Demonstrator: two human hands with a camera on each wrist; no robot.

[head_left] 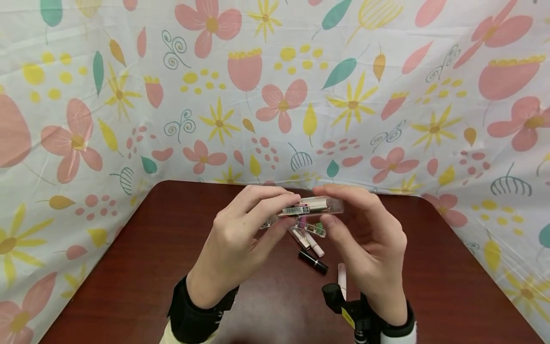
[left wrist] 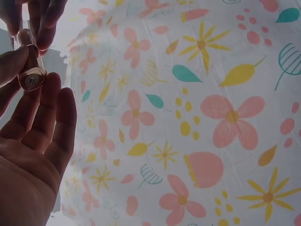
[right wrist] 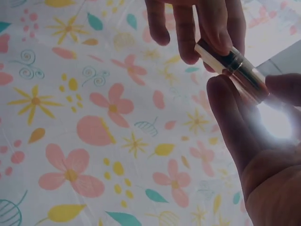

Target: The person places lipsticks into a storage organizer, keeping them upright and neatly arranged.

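Observation:
Both hands hold up a lipstick tube (head_left: pixel 317 205) with a clear end and a barcode label, level above the table. My left hand (head_left: pixel 236 234) pinches its labelled end between thumb and fingers. The right hand (head_left: pixel 375 243) has thumb and forefinger about the clear end. In the left wrist view the tube's round base (left wrist: pixel 32 79) faces the camera. From the right wrist, the tube (right wrist: pixel 249 82) looks shiny and gold-pink, with fingers of both hands on it.
On the dark red table (head_left: pixel 142 267) below the hands lie a black tube (head_left: pixel 312 262), a pale pink tube (head_left: pixel 314 245), a clear-cased piece with green (head_left: pixel 317 230) and a whitish tube (head_left: pixel 342 277). A flowered cloth (head_left: pixel 275 57) hangs behind the table and at its sides.

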